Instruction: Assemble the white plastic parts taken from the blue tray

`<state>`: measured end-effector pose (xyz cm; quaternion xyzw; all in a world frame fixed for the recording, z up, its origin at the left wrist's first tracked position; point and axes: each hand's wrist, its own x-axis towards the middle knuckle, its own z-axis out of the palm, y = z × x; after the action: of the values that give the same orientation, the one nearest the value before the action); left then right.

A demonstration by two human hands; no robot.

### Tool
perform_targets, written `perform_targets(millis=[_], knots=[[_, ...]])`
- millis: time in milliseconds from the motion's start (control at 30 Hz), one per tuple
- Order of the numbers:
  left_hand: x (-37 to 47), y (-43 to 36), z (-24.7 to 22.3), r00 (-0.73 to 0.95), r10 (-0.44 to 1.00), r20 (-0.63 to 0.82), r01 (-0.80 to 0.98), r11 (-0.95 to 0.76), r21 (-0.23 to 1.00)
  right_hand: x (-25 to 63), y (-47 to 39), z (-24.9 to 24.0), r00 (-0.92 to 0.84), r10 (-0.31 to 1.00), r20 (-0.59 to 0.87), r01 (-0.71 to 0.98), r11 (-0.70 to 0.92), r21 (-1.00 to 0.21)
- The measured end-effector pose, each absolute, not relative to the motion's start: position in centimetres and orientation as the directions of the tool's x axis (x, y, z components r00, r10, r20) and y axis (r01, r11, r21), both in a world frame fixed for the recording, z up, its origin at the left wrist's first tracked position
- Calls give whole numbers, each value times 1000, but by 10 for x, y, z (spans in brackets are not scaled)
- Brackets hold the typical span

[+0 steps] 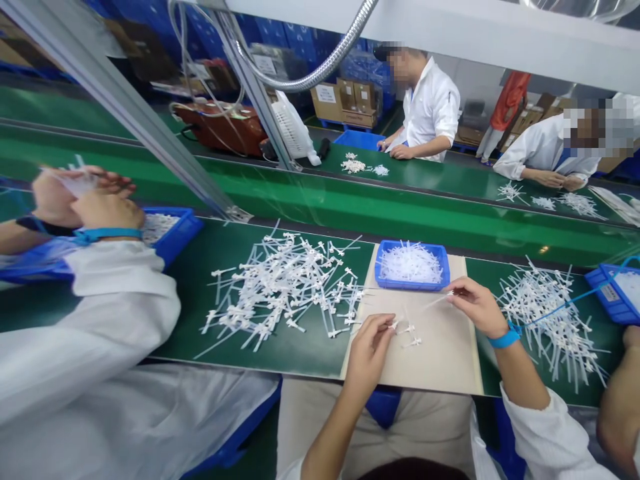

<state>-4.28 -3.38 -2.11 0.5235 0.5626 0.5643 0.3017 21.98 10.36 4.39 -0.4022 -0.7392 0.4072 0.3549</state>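
My left hand [371,341] is closed in a pinch on a small white connector [393,325], low over a tan board [445,367]. Just right of those fingertips, a few more small white connectors [413,342] lie on the board. My right hand [477,307], with a blue band at the wrist, pinches a thin clear tube [436,301] by one end; its other end points left toward my left hand. Behind both hands, at the board's far edge, a blue tray [384,283] holds many short clear tubes [411,261].
A large heap of tubes with white connectors [290,287] spreads left of the board; another heap [550,313] lies right. A co-worker's sleeve [120,293] is at left, beside a blue bin [183,233]. A blue cord [575,303] crosses the right heap. Co-workers sit across the green belt.
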Motion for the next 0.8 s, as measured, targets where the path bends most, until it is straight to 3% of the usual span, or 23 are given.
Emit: perform_targets(millis=[233,467,633,800], knots=[[-49,-40,-21,-226,951,211,245,-154,957,175,107,24,-686,725,-55,96,15,-995],[-49,-42,-25,-344,937,62,100,-28,995,160,92,-3,-694,689,-207,-52,-334,-941],[-51,-46,-34,-477,877,-62,-86,24,996,155,89,-8,-665,725,-179,-132,-349,-928],[-57,-49,-35,-463,881,-98,-157,28,987,152,88,-13,-677,722,-143,-159,-333,-930]])
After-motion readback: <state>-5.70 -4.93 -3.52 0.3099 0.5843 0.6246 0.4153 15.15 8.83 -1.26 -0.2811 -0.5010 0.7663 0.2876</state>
